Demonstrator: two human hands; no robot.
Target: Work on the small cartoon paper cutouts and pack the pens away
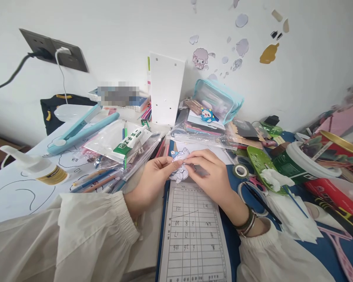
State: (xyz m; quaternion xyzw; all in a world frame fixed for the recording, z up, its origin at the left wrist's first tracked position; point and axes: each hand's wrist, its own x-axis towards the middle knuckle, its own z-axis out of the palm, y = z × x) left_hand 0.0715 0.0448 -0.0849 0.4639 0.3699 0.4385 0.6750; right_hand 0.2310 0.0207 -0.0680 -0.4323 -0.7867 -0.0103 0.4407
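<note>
A small paper cutout [180, 172] with a line-drawn figure is held between both hands at the middle of the view. My left hand [152, 176] pinches its left edge between thumb and fingers. From the right, my right hand [210, 170] has its thumb and fingertips pressed together at the cutout's upper right part. Below the hands lies a printed form [194, 235] with a grid and handwritten numbers, on a blue surface. Part of the cutout is covered by my fingers.
On the left are a glue bottle [48, 168], a light-blue hair straightener [82, 133], a green-white tube [132, 143] and several pencils. To the right lie a tape roll [240, 171], a green dish [257, 166], tissues [295, 215] and a tub [305, 162]. A clear pencil case [219, 100] stands behind.
</note>
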